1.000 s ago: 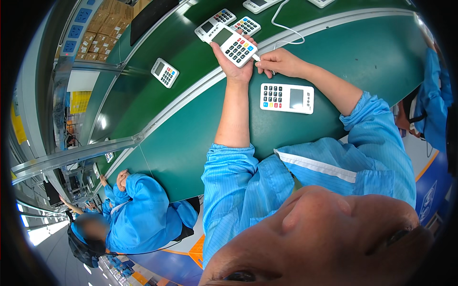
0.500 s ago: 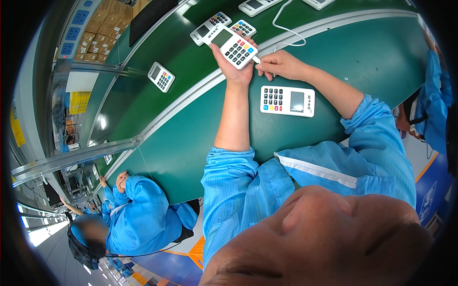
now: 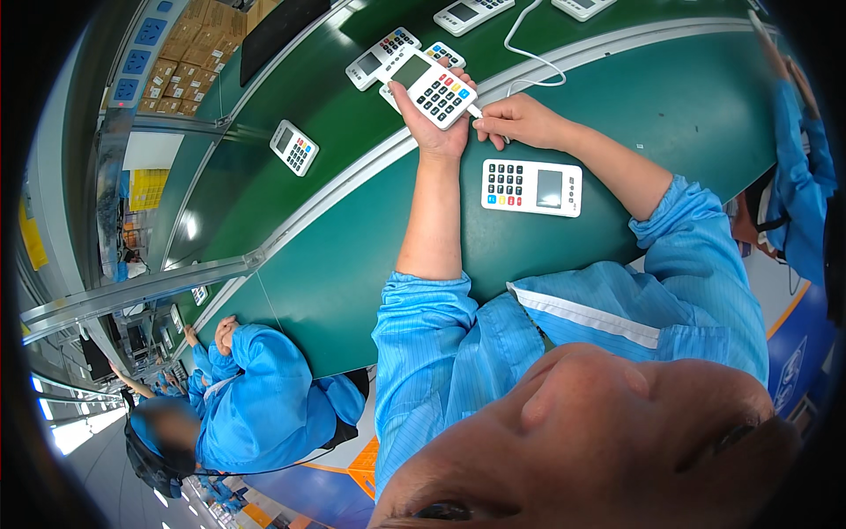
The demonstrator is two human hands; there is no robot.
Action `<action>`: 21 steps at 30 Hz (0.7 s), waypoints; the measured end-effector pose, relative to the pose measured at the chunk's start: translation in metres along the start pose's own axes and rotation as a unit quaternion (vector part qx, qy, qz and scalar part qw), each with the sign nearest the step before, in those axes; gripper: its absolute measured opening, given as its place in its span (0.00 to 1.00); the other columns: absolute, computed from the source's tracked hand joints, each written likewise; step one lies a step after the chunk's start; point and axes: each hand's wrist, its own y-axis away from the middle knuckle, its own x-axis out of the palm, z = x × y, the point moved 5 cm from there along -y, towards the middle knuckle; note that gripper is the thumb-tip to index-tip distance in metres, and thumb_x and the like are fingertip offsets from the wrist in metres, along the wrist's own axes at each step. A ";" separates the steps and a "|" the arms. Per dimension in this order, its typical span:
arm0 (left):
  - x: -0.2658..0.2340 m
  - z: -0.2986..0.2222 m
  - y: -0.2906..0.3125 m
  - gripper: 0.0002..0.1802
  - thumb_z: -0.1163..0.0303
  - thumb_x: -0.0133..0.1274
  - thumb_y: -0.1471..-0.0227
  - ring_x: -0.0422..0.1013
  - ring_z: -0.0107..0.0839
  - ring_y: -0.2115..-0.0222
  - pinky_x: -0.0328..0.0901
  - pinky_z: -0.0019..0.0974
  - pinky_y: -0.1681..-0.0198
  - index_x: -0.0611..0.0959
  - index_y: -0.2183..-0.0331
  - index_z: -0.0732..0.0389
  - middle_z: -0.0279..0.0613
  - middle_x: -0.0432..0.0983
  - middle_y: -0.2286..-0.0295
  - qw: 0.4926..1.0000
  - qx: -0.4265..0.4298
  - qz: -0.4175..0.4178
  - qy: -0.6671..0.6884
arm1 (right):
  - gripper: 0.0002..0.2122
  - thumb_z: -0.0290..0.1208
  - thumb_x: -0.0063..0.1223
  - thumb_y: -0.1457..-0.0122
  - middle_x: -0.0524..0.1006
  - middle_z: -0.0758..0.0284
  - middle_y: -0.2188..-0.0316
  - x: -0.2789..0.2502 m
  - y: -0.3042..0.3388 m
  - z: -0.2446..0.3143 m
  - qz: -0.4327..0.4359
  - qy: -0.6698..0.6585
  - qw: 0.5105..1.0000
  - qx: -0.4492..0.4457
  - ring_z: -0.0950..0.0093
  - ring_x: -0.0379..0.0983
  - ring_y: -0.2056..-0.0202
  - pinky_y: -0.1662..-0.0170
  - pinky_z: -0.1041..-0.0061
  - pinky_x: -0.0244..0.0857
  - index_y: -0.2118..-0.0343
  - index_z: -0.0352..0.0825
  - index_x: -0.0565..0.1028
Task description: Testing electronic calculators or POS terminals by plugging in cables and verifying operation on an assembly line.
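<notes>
My left hand (image 3: 434,134) holds a white payment terminal (image 3: 421,81), its fingers wrapped round the sides and the screen and coloured keypad facing up. Pinched in my right hand (image 3: 526,122) is the white plug (image 3: 475,112) of a charging cable (image 3: 539,63). The plug's tip meets the terminal's near edge; how far it sits in the port, I cannot tell. Just below my hands a second payment terminal (image 3: 531,188) lies flat on the green table (image 3: 352,300), its screen to the right. Two more terminals are partly hidden behind the held one.
Beyond a metal rail (image 3: 344,181), a dark green conveyor belt (image 3: 238,194) carries several white terminals, including one (image 3: 294,148) at the left. A co-worker in blue (image 3: 256,401) sits at the left; another person's blue sleeve (image 3: 793,176) shows at the right. A metal bar (image 3: 132,286) crosses the left side.
The terminals on the belt have shifted slightly to the left. My hands, the held terminal and the plug have barely moved. The person at the right has moved their arm.
</notes>
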 end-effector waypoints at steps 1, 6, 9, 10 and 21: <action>0.000 0.001 0.000 0.47 0.30 0.40 0.46 0.70 0.43 0.63 0.68 0.45 0.55 0.73 0.51 0.69 0.51 0.73 0.63 1.000 -0.007 0.001 0.006 | 0.16 0.37 0.48 0.35 0.75 0.73 0.83 0.000 0.000 0.001 -0.001 -0.005 1.000 -0.013 0.85 0.66 0.78 0.71 0.82 0.60 0.73 0.31 0.78; -0.003 0.001 -0.002 0.48 0.29 0.41 0.47 0.70 0.43 0.62 0.68 0.45 0.55 0.73 0.52 0.70 0.52 0.73 0.63 1.000 -0.006 -0.005 0.003 | 0.15 0.37 0.48 0.35 0.75 0.73 0.83 0.000 0.000 -0.001 -0.001 -0.006 1.000 -0.002 0.85 0.67 0.77 0.71 0.82 0.61 0.73 0.31 0.78; -0.004 0.001 -0.003 0.48 0.28 0.41 0.47 0.70 0.43 0.62 0.68 0.45 0.55 0.73 0.52 0.70 0.52 0.73 0.63 1.000 -0.009 0.000 0.007 | 0.15 0.37 0.48 0.35 0.75 0.73 0.83 0.000 0.000 -0.001 -0.002 -0.006 1.000 -0.003 0.85 0.67 0.77 0.71 0.82 0.61 0.73 0.31 0.78; -0.003 0.001 -0.002 0.48 0.28 0.41 0.47 0.70 0.43 0.62 0.68 0.45 0.55 0.73 0.52 0.70 0.52 0.73 0.63 1.000 -0.014 0.006 0.015 | 0.15 0.37 0.48 0.35 0.75 0.73 0.83 0.000 0.000 0.001 -0.003 -0.009 1.000 -0.018 0.85 0.67 0.77 0.71 0.82 0.61 0.73 0.31 0.78; 0.000 0.001 0.000 0.46 0.29 0.38 0.45 0.72 0.41 0.64 0.69 0.43 0.57 0.75 0.53 0.67 0.50 0.75 0.65 1.000 -0.002 -0.012 0.002 | 0.15 0.37 0.48 0.35 0.75 0.73 0.82 0.000 0.000 0.001 -0.009 0.006 1.000 0.000 0.85 0.67 0.77 0.71 0.82 0.60 0.71 0.32 0.79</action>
